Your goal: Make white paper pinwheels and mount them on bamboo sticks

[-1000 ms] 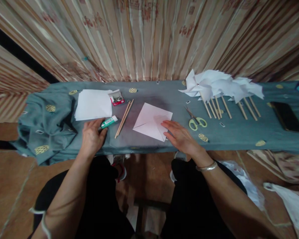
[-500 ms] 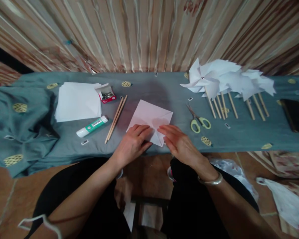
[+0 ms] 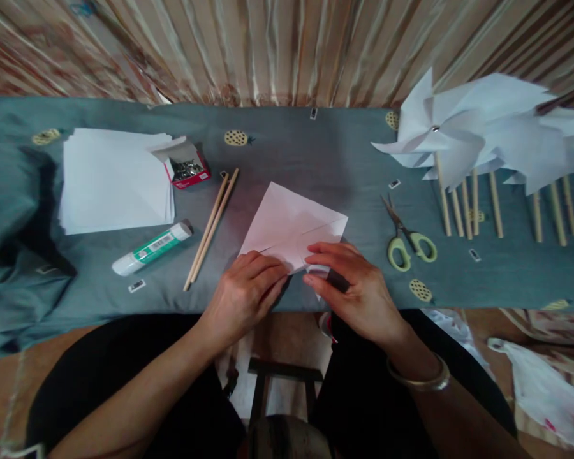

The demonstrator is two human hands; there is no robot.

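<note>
Both hands hide the paper square's (image 3: 291,223) near corner.

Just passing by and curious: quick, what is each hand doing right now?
Left hand: fingers flat, pressing down on the white paper square.
Right hand: fingers pinching up the near corner of the same paper.

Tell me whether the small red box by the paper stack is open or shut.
Open. The red box has its white flap raised toward the paper stack, and small metal pieces show inside.
</note>
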